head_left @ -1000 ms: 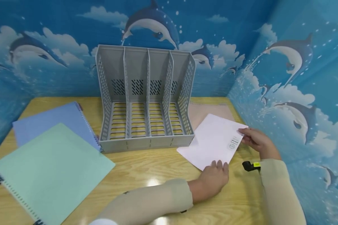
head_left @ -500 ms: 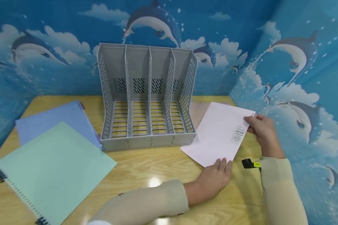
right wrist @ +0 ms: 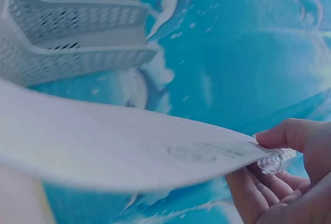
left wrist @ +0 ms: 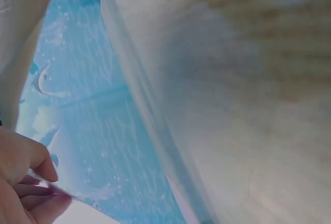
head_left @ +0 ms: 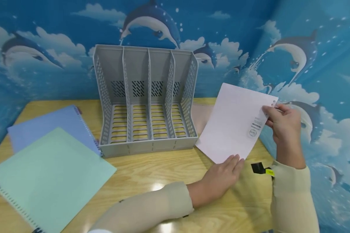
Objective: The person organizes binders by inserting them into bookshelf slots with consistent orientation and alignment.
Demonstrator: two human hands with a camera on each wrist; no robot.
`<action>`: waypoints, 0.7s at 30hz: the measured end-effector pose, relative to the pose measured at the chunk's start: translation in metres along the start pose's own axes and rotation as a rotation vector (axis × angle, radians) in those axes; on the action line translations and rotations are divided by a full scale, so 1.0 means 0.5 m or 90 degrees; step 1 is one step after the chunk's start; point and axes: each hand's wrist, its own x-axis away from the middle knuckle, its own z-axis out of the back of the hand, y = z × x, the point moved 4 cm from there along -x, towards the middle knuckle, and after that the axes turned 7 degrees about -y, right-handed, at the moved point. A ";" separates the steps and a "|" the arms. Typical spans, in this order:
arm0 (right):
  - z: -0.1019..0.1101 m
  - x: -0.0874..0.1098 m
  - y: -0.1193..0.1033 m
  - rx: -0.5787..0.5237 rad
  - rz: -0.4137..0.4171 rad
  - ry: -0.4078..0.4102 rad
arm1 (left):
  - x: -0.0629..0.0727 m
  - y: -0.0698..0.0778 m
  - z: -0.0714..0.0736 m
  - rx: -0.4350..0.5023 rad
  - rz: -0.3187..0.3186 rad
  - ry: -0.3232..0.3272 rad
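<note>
A pale pink notebook [head_left: 233, 123] with small print on its cover tilts up off the table, right of the grey file rack [head_left: 151, 145]. My right hand [head_left: 285, 126] pinches its upper right edge, thumb [right wrist: 287, 133] on the cover. A clear coil binding [right wrist: 276, 161] shows beside those fingers in the right wrist view. My left hand [head_left: 221, 179] holds the lower corner, fingers on top; its thumb is hidden in the head view. In the left wrist view a hand [left wrist: 23, 182], seemingly the left, pinches a thin edge.
On the left a green notebook [head_left: 52, 178] overlaps a blue notebook [head_left: 52, 126]. A beige notebook [head_left: 201, 116] lies partly hidden behind the pink one. The rack's several upright slots face forward. Dolphin-print curtains [head_left: 75, 32] stand close behind and at the right.
The pink notebook has risen, its right side lifted higher, uncovering table beneath. My right hand has moved up and right with it; the left has shifted slightly forward, staying at the lower corner.
</note>
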 end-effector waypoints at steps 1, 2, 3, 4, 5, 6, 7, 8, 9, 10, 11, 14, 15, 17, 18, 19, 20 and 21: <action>-0.003 0.005 -0.008 -0.011 0.013 0.000 | -0.002 -0.004 0.002 -0.007 -0.001 0.009; -0.007 0.010 -0.016 -0.016 0.028 0.000 | -0.004 -0.008 0.003 -0.011 -0.003 0.018; -0.011 0.015 -0.024 -0.015 0.044 0.000 | -0.006 -0.011 0.005 -0.019 -0.004 0.026; -0.016 0.020 -0.031 -0.011 0.056 -0.002 | -0.008 -0.014 0.007 -0.027 -0.005 0.033; -0.020 0.023 -0.039 -0.013 0.074 -0.002 | -0.010 -0.017 0.010 -0.029 -0.008 0.037; -0.026 0.027 -0.047 -0.014 0.091 0.000 | -0.013 -0.020 0.013 -0.029 -0.011 0.040; -0.034 0.029 -0.052 -0.013 0.106 0.000 | -0.014 -0.023 0.016 -0.035 -0.012 0.048; -0.042 0.030 -0.057 -0.015 0.119 -0.002 | -0.015 -0.027 0.018 -0.035 -0.014 0.056; -0.050 0.030 -0.061 -0.020 0.129 -0.003 | -0.017 -0.030 0.020 -0.038 -0.016 0.065; -0.058 0.030 -0.063 -0.031 0.140 -0.007 | -0.018 -0.034 0.022 -0.037 -0.013 0.077; -0.065 0.030 -0.064 -0.051 0.151 -0.012 | -0.018 -0.039 0.024 -0.037 -0.009 0.088; -0.078 0.031 -0.064 -0.098 0.173 -0.025 | -0.016 -0.054 0.025 -0.038 0.001 0.113; -0.080 0.033 -0.063 -0.113 0.181 -0.026 | -0.013 -0.059 0.024 -0.044 0.002 0.119; -0.082 0.037 -0.063 -0.160 0.198 -0.030 | -0.006 -0.070 0.023 -0.052 0.000 0.133; -0.082 0.041 -0.064 -0.178 0.207 -0.033 | -0.002 -0.075 0.022 -0.057 -0.003 0.143; -0.082 0.045 -0.066 -0.197 0.214 -0.034 | 0.003 -0.080 0.022 -0.054 -0.004 0.153; -0.083 0.049 -0.067 -0.219 0.220 -0.035 | 0.008 -0.086 0.021 -0.054 -0.005 0.166; -0.085 0.054 -0.070 -0.235 0.227 -0.036 | 0.013 -0.091 0.022 -0.053 -0.003 0.180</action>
